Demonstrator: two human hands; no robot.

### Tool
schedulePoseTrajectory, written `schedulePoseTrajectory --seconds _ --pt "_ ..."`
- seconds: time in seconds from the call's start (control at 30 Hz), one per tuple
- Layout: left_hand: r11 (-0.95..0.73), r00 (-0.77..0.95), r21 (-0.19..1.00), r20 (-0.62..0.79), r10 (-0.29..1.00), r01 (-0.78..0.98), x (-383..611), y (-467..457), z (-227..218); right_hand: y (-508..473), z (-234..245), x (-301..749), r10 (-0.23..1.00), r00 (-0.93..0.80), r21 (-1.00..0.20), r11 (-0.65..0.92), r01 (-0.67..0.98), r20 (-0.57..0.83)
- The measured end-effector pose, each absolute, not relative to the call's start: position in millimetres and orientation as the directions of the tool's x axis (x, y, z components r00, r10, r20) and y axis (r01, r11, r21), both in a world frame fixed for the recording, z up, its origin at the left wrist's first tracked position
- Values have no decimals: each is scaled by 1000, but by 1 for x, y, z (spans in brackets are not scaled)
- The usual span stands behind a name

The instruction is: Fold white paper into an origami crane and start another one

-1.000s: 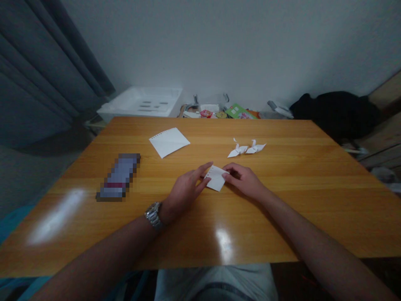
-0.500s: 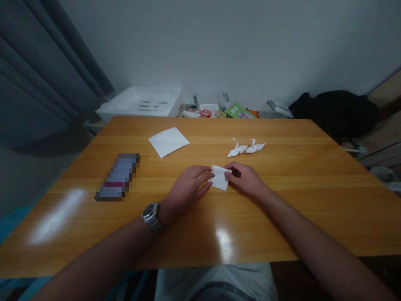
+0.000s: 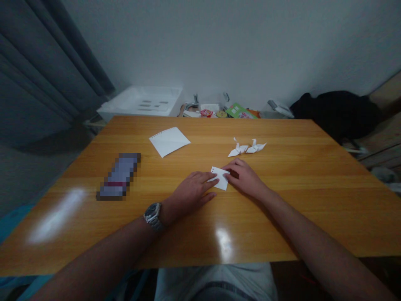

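So the left hand [image 3: 191, 190] lowered onto the folded paper [image 3: 222, 180], mid-table [image 3: 188, 246]: fingers [image 3: 206, 177] flat, loosely spread, thumb off. Right hand's [image 3: 246, 177] thumb and fingers pinch its right corner. Probably lining up a fold; next needs firm creasing.

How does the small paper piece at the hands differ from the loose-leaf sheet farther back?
The small paper piece looks much smaller than the loose-leaf sheet. The left hand and right hand both touch the small paper piece; neither touches the loose-leaf sheet. Both papers are white and show punched holes.
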State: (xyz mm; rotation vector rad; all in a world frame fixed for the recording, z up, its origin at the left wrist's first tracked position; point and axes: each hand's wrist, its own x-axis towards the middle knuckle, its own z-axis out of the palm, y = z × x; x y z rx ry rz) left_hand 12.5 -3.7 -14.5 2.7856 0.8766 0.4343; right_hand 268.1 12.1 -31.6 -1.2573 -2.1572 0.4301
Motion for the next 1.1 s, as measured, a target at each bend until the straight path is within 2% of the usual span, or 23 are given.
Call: schedulePoseTrajectory --seconds 0.23,0.53,1.1 --pt "-773 742 252 224 632 582 13 -8 -10 12 -25 271 807 -434 -538 590 602 399" --pt "-723 697 294 207 687 625 13 -6 -5 9 -19 276 718 -618 -526 677 515 319" --pt "-683 655 285 200 728 672 17 -3 -2 12 -23 271 708 -603 -523 693 496 366"
